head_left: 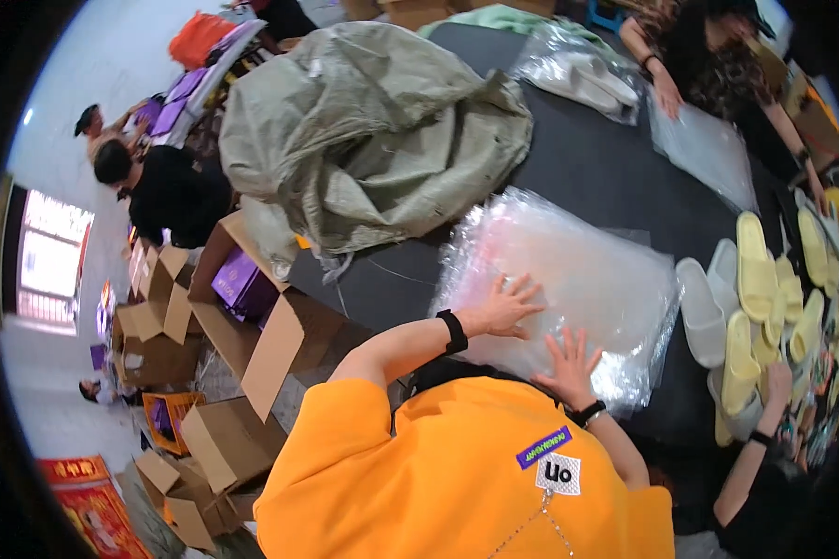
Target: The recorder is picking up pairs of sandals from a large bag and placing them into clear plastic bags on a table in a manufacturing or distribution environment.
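Two hands lay flat on one stack of clear plastic bags (569, 289), recorded in the single head view. The person, in an orange shirt (457, 475), leaned over a dark table (587, 168).

Left hand (505, 307): fingers spread wide, palm down on the near left part of the stack, gripping nothing; a black band on the wrist.

Right hand (569, 365): fingers likewise spread, palm pressed on the near edge of the stack, holding nothing; a black watch at the wrist.

Stack of clear plastic bags: glossy, crinkled, lying flat on the table near its front edge, between the grey sack and the slippers.

Grey sack (364, 130): large, crumpled, slumped on the table's far left part, just behind the stack.

Slippers (755, 307): several pale yellow and white ones, laid close together at the table's right side, just beside the stack.

Another person's hand (776, 382) rested on the slippers at the right.

Open cardboard boxes (242, 317): beside the table at the left, one holding purple cartons; more boxes on the floor below.

Further plastic bags (708, 149) lay at the far right under the hand of a person across the table.
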Available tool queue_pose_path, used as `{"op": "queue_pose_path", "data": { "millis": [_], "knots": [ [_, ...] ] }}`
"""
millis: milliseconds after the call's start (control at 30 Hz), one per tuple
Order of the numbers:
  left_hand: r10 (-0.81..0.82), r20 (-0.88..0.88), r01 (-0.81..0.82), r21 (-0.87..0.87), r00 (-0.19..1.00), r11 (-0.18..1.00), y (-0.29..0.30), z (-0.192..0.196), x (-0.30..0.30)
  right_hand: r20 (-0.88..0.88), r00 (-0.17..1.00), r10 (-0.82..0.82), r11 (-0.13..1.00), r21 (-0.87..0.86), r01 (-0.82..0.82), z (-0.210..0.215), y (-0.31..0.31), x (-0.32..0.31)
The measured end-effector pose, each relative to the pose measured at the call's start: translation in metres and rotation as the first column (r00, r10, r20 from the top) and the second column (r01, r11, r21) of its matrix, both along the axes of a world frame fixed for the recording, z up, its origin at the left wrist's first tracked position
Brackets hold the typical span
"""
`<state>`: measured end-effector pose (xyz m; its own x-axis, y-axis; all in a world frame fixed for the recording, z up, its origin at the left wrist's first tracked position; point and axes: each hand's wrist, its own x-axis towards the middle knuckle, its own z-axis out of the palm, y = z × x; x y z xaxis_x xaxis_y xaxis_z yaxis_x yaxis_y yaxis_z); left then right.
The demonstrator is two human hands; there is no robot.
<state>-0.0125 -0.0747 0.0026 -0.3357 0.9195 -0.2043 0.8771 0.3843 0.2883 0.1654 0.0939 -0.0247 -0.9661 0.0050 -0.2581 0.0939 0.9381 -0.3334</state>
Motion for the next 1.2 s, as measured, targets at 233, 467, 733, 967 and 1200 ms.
{"op": "queue_pose_path", "data": {
  "millis": [233, 467, 733, 967, 1200],
  "knots": [
    [0.659, -0.181, -0.398, 0.671, 0.730, 0.626, -0.085, 0.074, -0.124, -0.017, 1.000, 0.017, 1.000, 0.003, -0.017, 0.002, -0.002, 0.005],
    [0.932, -0.342, -0.885, 0.462, -0.122, 0.054, -0.263, 0.097, -0.218, 0.033, 0.999, 0.021, 0.999, 0.032, -0.022, -0.002, -0.006, 0.003],
    [0.983, 0.176, -0.836, 0.530, -0.059, -0.145, -0.322, 0.068, -0.274, -0.035, 0.992, 0.122, 0.912, 0.399, -0.098, -0.027, -0.001, 0.000],
    [0.111, 0.971, -0.807, 0.238, 0.212, -0.541, -0.294, 0.128, -0.299, 0.392, 0.897, -0.203, 0.970, 0.204, 0.131, 0.014, -0.021, -0.036],
    [-0.145, 0.788, -0.781, 0.534, 0.599, -0.324, -0.262, 0.245, -0.255, 0.377, 0.925, -0.042, 0.993, 0.115, -0.002, 0.000, 0.010, -0.019]
  ]
}}
